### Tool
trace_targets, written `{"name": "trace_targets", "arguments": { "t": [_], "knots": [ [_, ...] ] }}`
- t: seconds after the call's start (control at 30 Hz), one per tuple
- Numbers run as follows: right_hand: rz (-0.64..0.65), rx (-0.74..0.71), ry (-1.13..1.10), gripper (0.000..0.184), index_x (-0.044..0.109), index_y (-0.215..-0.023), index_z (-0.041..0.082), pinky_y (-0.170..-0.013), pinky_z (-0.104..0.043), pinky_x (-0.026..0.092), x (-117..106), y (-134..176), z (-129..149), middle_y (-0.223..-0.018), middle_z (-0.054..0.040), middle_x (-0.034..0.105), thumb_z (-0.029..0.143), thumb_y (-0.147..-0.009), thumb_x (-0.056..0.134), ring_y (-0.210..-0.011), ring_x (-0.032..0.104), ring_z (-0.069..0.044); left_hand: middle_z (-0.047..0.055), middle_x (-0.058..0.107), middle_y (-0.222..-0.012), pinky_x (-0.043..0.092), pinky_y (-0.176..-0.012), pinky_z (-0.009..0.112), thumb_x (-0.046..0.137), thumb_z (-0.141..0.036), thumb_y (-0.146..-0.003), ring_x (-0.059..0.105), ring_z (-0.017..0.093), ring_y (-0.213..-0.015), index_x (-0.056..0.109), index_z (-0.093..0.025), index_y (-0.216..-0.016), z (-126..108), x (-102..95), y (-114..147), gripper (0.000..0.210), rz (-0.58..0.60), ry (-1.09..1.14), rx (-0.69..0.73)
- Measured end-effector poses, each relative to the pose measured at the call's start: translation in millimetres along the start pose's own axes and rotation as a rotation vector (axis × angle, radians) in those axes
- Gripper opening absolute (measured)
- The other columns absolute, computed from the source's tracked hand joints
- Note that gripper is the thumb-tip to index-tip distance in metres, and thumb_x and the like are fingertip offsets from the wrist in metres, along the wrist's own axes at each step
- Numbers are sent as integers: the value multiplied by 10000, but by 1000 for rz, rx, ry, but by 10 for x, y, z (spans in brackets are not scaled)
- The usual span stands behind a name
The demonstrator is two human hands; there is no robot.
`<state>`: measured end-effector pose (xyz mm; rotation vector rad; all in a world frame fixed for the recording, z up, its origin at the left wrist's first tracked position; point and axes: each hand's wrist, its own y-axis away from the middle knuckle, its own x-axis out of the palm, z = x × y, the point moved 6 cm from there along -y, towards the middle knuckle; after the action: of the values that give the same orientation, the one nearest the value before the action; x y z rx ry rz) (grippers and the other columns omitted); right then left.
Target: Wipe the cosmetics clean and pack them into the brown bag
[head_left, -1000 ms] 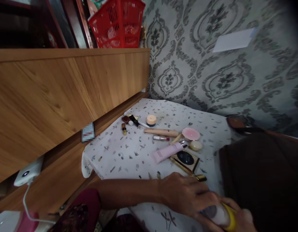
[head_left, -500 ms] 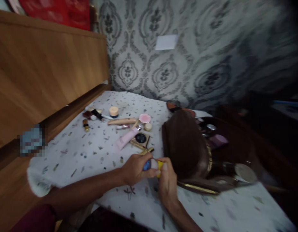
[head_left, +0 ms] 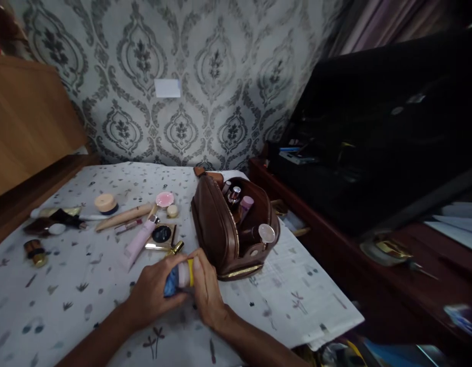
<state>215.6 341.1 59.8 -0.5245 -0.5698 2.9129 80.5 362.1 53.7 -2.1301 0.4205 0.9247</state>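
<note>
Over the front of the table, my left hand (head_left: 154,288) is wrapped round the blue end of a small container (head_left: 183,275) with a white middle and a yellow end. My right hand (head_left: 207,288) closes on the yellow end, so both hands meet on it. Just behind them lies a gold tube (head_left: 176,249), partly covered by my fingers. A pink squeeze tube (head_left: 140,240) and a gold compact with a black round centre (head_left: 161,234) lie beyond my left hand. Right of my hands stands an unzipped brown makeup bag (head_left: 215,224), with several cosmetics standing inside it.
At the left lie makeup brushes (head_left: 39,227), a small brown-and-gold bottle (head_left: 35,253) and a beige-lidded jar (head_left: 106,203). A pink round case (head_left: 164,199) sits further back. A wooden panel (head_left: 29,122) borders the left, and a dark red cabinet (head_left: 335,265) the right.
My view has swung to the right, so table items appear further left and the bag's inside shows more. Both hands still hold the container.
</note>
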Motion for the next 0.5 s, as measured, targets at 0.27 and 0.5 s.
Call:
{"name": "trace_targets", "arguments": {
  "t": [0.27,0.5],
  "knots": [
    [-13,-1,9,424,531,-894,232,-685,-280,435,-31,10,49,-790,5,579,439,-1063,202,-705,567,-149,61,749,-1142,605,-747,291,560,-390,-910,752,226,-929,477,-250,-1306,-110,-74,-56,429,-56,-147,107],
    [-44,-11,28,397,592,-942,245,-706,-302,478,-46,28,1,-793,-23,629,474,-1043,283,-734,590,-184,59,758,-1108,607,-769,278,507,-499,-951,749,220,-940,518,-236,-1312,-114,-89,-38,447,-101,-204,167]
  ]
}}
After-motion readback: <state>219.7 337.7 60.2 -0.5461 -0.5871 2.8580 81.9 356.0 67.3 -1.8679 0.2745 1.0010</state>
